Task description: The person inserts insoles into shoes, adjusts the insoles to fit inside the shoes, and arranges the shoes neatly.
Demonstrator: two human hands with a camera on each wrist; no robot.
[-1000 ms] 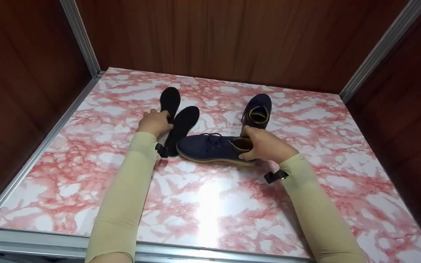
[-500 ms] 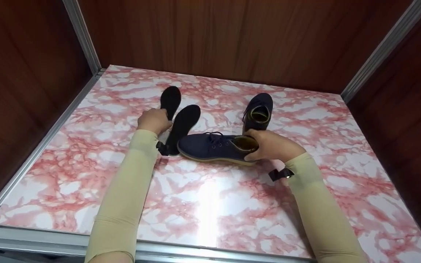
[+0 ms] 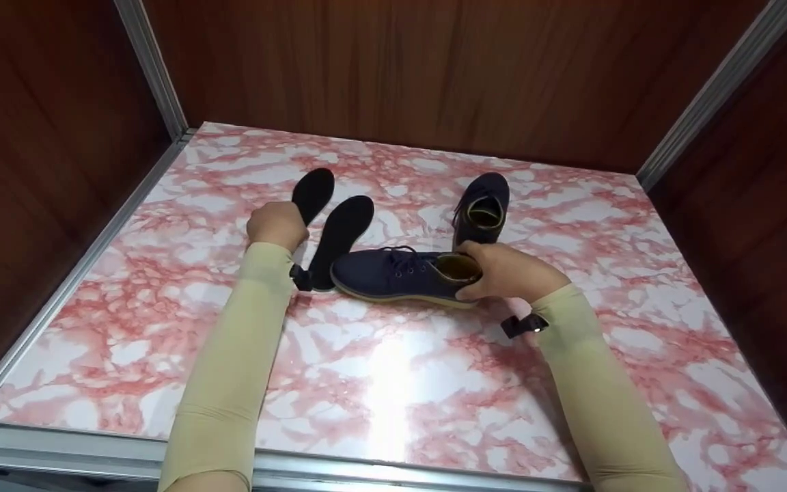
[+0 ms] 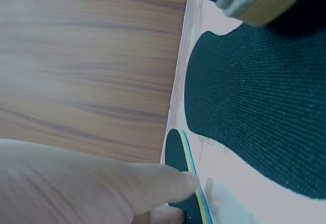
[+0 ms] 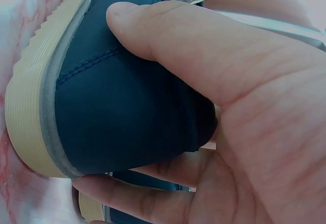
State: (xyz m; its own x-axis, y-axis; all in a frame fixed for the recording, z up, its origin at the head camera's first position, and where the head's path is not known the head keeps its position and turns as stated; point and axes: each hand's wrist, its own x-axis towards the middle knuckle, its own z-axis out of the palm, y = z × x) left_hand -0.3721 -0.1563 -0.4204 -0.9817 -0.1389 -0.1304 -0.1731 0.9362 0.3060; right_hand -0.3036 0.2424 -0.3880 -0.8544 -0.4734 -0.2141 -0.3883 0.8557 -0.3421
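Observation:
My left hand (image 3: 276, 224) pinches a black insole (image 3: 314, 193) by its side; the left wrist view shows a layered yellow and blue edge under the thumb. A second black insole (image 3: 341, 232) lies flat just right of it. My right hand (image 3: 511, 270) grips the heel of a navy lace-up shoe (image 3: 383, 273), thumb on the near side and fingers behind. That shoe lies with its toe to the left, over the lower end of the second insole. Its tan sole (image 5: 28, 102) shows in the right wrist view.
Another navy shoe (image 3: 482, 205) stands behind the right hand, toe toward the back wall. The tabletop (image 3: 339, 383) has a red and white marbled pattern. Dark wood-look panels (image 3: 393, 68) enclose the back and sides, and a metal rail (image 3: 339, 471) runs along the front edge.
The left hand has shifted slightly left with its insole, which has drawn away from the second one. The right hand has moved a little right along the shoe's heel, then stayed there.

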